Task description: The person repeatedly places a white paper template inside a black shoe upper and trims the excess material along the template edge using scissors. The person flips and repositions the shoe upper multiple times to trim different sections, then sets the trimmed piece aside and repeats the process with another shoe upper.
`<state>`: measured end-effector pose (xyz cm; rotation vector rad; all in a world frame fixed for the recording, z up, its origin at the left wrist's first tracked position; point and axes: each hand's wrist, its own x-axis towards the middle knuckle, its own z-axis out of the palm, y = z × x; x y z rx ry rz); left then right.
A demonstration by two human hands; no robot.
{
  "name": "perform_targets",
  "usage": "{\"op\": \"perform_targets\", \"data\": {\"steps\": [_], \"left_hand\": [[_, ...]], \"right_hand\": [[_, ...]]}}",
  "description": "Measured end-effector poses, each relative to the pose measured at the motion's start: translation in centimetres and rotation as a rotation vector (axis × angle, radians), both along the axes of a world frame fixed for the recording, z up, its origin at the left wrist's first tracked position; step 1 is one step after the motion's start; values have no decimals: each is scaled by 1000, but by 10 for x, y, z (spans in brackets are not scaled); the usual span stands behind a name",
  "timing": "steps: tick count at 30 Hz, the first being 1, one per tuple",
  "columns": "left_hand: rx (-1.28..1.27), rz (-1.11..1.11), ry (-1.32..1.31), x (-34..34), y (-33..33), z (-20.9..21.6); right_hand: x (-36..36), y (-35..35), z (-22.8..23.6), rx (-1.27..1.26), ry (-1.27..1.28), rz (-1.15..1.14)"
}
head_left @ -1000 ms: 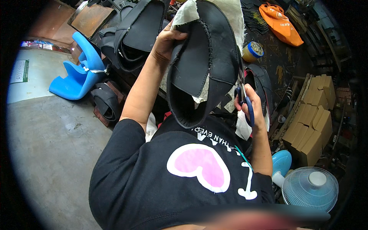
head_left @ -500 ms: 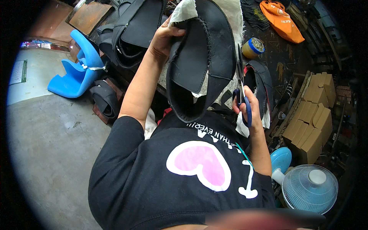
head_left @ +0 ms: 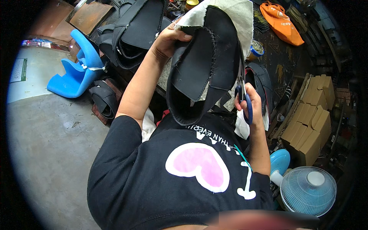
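Note:
My left hand [head_left: 170, 40] grips a black shoe upper [head_left: 197, 65] by its left edge, thumb on top, and holds it up before my chest. Rough stitching runs along the upper's seam. A piece of off-white cloth [head_left: 243, 17] shows behind its far end. In my right hand [head_left: 251, 100] is a pair of scissors [head_left: 249, 109] with dark blue handles, fingers in the loops. The blades point away from me along the upper's right edge; whether they touch it I cannot tell. Another black upper with a red lining [head_left: 262, 82] lies right of that hand.
Black uppers [head_left: 140, 32] are piled at the back left, near a blue foam piece [head_left: 78, 71] tied with white string. A jar [head_left: 256, 50] and an orange bag [head_left: 281, 23] rest on the dark table. Cardboard boxes [head_left: 308, 132] and a fan [head_left: 308, 191] stand at the right.
The upper has shifted slightly right and nearer to me with my left hand. More off-white cloth now shows behind it, partly covering the jar. The scissors have come close beside its right edge.

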<state>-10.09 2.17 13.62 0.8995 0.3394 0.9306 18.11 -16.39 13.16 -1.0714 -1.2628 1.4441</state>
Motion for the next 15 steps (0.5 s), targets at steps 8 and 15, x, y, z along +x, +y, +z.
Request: {"op": "perform_targets", "data": {"steps": [8,15], "left_hand": [[-43,22,3,6,-7,6],[-25,-88,-31,0,-6,8]], "right_hand": [[-2,6,0,99,-105,-22],[-1,-5,1,-25,54,-19]]}}
